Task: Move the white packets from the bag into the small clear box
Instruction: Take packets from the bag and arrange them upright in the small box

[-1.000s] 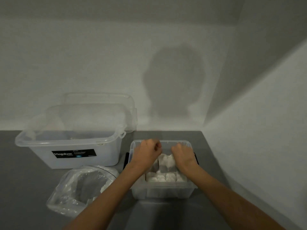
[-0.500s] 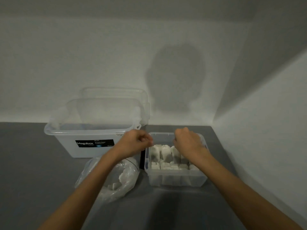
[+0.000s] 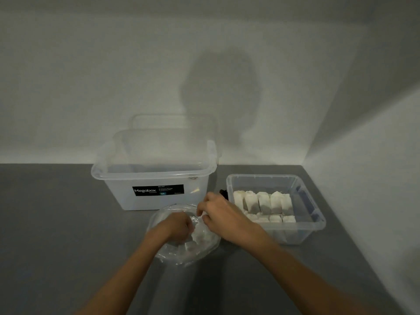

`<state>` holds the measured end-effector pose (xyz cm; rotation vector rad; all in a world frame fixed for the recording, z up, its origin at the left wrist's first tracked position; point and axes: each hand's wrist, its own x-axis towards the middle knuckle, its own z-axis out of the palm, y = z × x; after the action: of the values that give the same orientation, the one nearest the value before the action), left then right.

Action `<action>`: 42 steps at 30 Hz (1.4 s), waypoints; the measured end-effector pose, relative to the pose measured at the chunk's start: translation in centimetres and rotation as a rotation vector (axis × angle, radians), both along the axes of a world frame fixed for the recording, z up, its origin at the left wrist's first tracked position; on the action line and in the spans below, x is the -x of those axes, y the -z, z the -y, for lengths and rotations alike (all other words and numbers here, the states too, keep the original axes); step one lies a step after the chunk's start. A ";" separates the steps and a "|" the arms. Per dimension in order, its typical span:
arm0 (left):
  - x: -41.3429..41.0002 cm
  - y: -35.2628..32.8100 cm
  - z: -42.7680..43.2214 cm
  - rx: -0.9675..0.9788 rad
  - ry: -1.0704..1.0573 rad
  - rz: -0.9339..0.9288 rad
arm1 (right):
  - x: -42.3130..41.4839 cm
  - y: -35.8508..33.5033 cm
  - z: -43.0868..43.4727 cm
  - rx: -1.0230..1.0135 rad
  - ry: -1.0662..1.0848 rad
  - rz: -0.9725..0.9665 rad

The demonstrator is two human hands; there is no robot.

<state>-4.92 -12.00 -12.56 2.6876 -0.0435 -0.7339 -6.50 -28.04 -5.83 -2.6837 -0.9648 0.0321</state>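
Observation:
The clear plastic bag (image 3: pixel 181 254) lies open on the grey table in front of me, with white packets (image 3: pixel 200 235) in it. My left hand (image 3: pixel 176 226) reaches down into the bag with its fingers curled among the packets; what they hold is hidden. At the bag's far right rim, my right hand (image 3: pixel 223 218) pinches the plastic. To the right stands the small clear box (image 3: pixel 318 223), with several white packets (image 3: pixel 263 202) upright in rows inside it.
A large clear Megabox bin (image 3: pixel 154 176) stands open just behind the bag, with its lid (image 3: pixel 172 123) leaning on the wall behind. Walls close the table at the back and the right. A small dark object (image 3: pixel 223 193) sits at the small box's left side.
Both hands left the small box and moved left and down to the bag. My left hand went into the bag and my right hand took its rim. The view swung left.

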 end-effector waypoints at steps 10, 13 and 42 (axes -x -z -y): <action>-0.3 4.2 1.3 0.135 -0.194 0.222 | 1.4 1.9 -1.4 0.171 0.166 0.021; -0.3 4.5 1.4 0.145 -0.191 0.220 | 1.5 2.4 -1.6 0.221 0.182 -0.016; 3.7 -1.9 -2.8 0.391 -0.337 0.409 | 1.2 2.8 -1.3 0.068 0.336 -0.017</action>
<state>-8.66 -9.24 -10.62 2.3365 0.1461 -0.0574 -7.69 -26.73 -8.66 -2.8661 -0.5056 0.0174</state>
